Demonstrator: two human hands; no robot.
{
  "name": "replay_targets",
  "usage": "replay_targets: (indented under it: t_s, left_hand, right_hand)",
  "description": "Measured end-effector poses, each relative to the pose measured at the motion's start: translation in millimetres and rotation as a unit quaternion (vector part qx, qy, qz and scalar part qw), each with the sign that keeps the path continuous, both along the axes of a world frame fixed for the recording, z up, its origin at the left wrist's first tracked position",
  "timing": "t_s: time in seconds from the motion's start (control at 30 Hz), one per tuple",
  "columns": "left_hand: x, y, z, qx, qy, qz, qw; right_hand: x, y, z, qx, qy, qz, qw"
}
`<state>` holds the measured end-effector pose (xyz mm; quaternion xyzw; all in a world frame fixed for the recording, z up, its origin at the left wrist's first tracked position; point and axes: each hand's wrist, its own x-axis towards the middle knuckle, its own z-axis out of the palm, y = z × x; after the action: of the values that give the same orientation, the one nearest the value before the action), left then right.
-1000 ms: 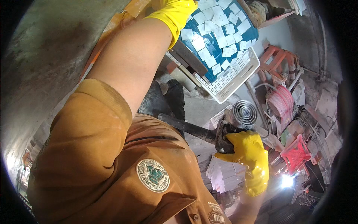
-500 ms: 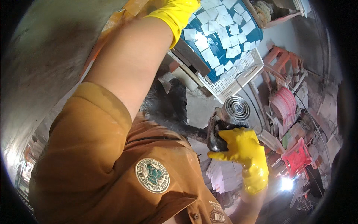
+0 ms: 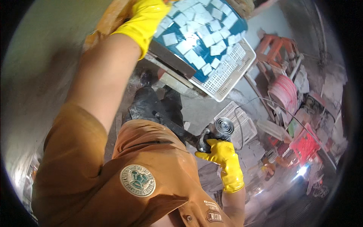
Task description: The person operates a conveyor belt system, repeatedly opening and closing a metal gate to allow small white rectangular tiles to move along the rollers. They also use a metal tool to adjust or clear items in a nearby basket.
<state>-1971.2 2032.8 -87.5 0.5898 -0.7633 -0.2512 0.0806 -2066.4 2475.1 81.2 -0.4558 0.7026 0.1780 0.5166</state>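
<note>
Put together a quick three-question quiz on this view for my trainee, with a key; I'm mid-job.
1. True or false: the yellow-gloved right hand holds a black power tool with a ringed metal end.

2. Flat, white, squarish pieces lie scattered on:
A) a red plastic basket
B) a glossy blue surface
C) an orange stool

3. Which hand does the picture's top edge cut off?

Key: 1. True. 2. B. 3. The yellow-gloved left hand.
</note>
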Motion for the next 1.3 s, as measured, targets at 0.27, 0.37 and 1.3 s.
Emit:
replay_targets:
  t_s: [0.27,0.37,1.3]
  left_hand:
    - [29,-41,-94,-0.05,0.045,-0.096,0.993]
    - [22,-51,-86,-0.04,0.013,-0.067,0.997]
    - [-18,-36,-18,0.015,-0.038,0.007,0.999]
  right_hand:
    - [-21,60,49,0.13,0.021,-0.153,0.979]
    - [-15,109,37,0.093,0.055,-0.329,0.938]
    - [-39,42,-103,0.02,-0.031,-0.832,0.554]
